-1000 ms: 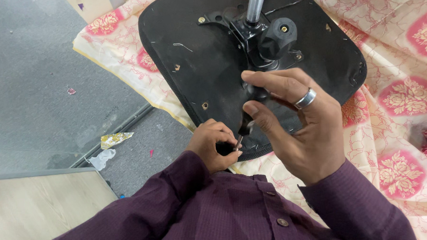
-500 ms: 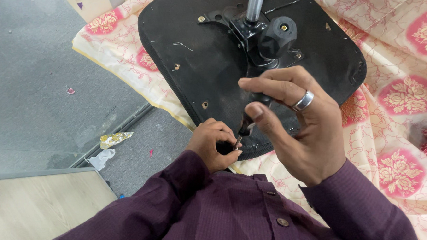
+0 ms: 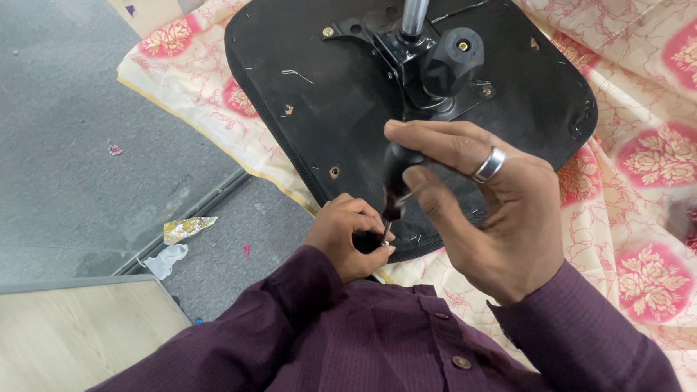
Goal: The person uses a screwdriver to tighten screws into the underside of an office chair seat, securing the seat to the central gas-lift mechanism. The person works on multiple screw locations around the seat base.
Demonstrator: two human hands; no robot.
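Note:
An upturned black chair seat (image 3: 344,86) lies on a floral cloth, its metal mechanism plate, round black knob (image 3: 453,54) and chrome post (image 3: 415,9) facing up. My right hand (image 3: 482,206), with a silver ring, grips the dark handle of a screwdriver (image 3: 395,178) held upright at the seat's near edge. My left hand (image 3: 350,235) is closed at the screwdriver's metal tip, pinching it or a small fastener there; which one is hidden by the fingers.
A cream cloth with pink flower medallions (image 3: 660,159) covers the floor under the seat. Grey carpet (image 3: 48,138) lies to the left, with a foil scrap (image 3: 185,227) and a white scrap (image 3: 165,260) on it. A pale wooden surface (image 3: 49,342) sits at lower left.
My right hand has shifted its fingers on the screwdriver handle, turning slightly. My left hand stays at the tip. The seat has not moved.

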